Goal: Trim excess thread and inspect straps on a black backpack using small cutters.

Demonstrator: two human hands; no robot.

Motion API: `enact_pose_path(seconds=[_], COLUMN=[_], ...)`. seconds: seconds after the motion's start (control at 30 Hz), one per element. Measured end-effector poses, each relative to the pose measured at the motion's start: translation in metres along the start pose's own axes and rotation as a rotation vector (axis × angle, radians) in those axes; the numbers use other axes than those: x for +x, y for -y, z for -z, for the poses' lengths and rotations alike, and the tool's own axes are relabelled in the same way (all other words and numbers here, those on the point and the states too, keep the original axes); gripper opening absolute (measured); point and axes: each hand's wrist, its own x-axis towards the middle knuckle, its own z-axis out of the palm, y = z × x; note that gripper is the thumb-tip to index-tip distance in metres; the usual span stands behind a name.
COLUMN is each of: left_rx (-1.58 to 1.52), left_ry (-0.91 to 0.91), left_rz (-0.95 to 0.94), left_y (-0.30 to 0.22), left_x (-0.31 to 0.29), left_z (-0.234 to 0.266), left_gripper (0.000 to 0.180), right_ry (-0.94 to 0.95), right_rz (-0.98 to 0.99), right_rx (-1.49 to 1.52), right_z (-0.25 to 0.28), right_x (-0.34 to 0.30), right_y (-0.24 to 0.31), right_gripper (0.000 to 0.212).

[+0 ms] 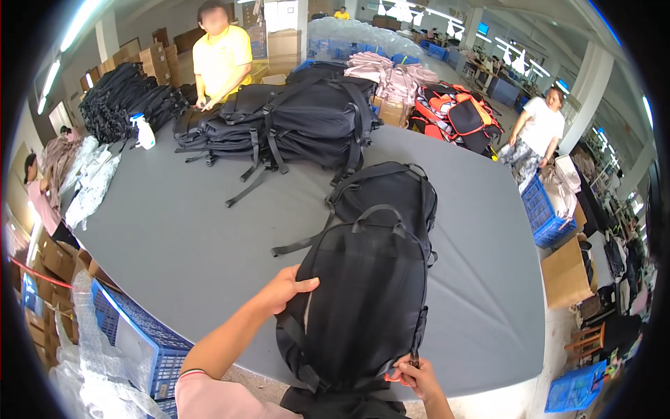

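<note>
A black backpack [363, 293] lies on the grey table close in front of me, its carry loop pointing away. My left hand [283, 288] grips its left side, thumb on top and fingers tucked under the edge. At its lower right corner, my right hand [417, 377] is closed on a small orange-red thing beside a dark strap; the fingers hide most of it. Just beyond, a second black backpack [387, 192] lies partly covered by the first one. Dark fabric [342, 405] shows below the near end of the first bag.
Stacked black backpacks [307, 119] cover the table's far side, near a white-blue spray bottle [144, 133]. A person in yellow [222, 59] stands behind them. Blue crates [164, 356] flank the table [188, 230], with another person [537, 126] at right. Orange-black bags [464, 115] lie far right.
</note>
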Motion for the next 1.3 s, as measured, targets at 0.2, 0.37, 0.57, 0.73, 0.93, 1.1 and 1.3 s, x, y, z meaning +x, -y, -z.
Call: enact_pose_path(seconds=[0.2,0.37,0.57,0.73,0.93,1.1,1.3], left_rx=[-0.114,-0.328,-0.746,-0.776,-0.312,-0.080,0.385], left_ry=[-0.146,-0.312,-0.168,-0.134,-0.299,-0.219,-0.050], left_rz=[-0.207,-0.605,-0.995,-1.054,-0.526,-0.358,-0.073], left_y=[-0.079,-0.181,-0.299,-0.350,-0.229,-0.172,-0.078], left_x=[0.028,0.084,0.203,0.289,0.346,0.349,0.369], left_z=[-0.013,-0.002,0.057,0.168,0.180,0.186,0.103], left_gripper=[0.039,0.038,0.028,0.037,0.094,0.069,0.072], right_ry=[-0.111,-0.165,-0.239,-0.303,-0.334,-0.482,-0.550], right_rz=[0.011,0.052,-0.010,-0.127,-0.228,-0.171,0.096], right_rx=[0.068,0.070,0.009,0.058,-0.038,-0.044,0.052], right_z=[0.003,-0.009,-0.033,-0.046,-0.051,-0.054,0.003], right_x=[0.006,0.023,0.046,0.084,0.108,0.131,0.165], right_y=[-0.001,0.013,0.025,0.023,0.021,0.045,0.064], right_gripper=[0.012,0.011,0.012,0.031,0.028,0.022,0.023])
